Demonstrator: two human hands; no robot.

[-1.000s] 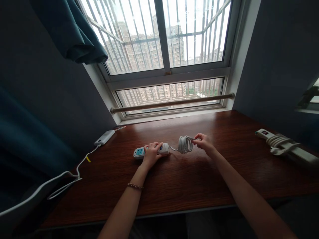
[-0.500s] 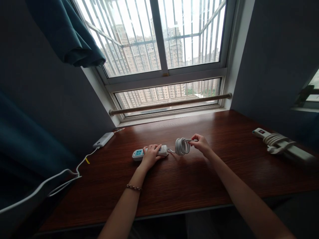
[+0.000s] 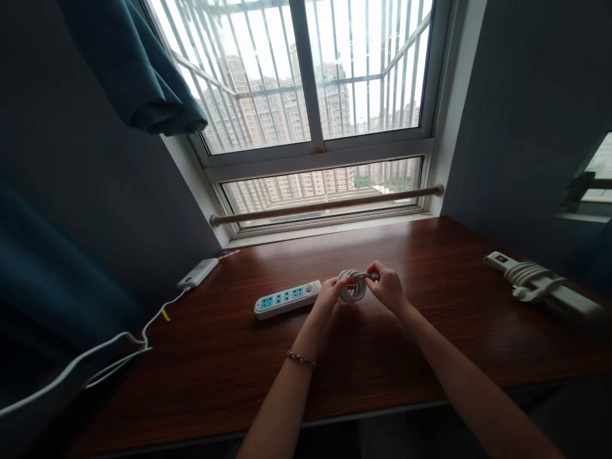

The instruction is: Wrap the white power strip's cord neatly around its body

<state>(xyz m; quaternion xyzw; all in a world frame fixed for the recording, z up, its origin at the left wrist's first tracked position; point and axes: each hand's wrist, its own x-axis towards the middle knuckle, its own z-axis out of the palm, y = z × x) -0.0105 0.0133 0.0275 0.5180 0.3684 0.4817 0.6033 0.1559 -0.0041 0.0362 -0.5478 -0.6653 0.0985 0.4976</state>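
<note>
Because loops would likely spring loose, our left hand and right hand pinch the coiled cord beside the power strip.

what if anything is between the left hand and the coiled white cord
Nothing visible: the left hand has its fingers at the coiled cord, with the right hand on its other side. The power strip lies left of both hands, not between hand and coil.
</note>
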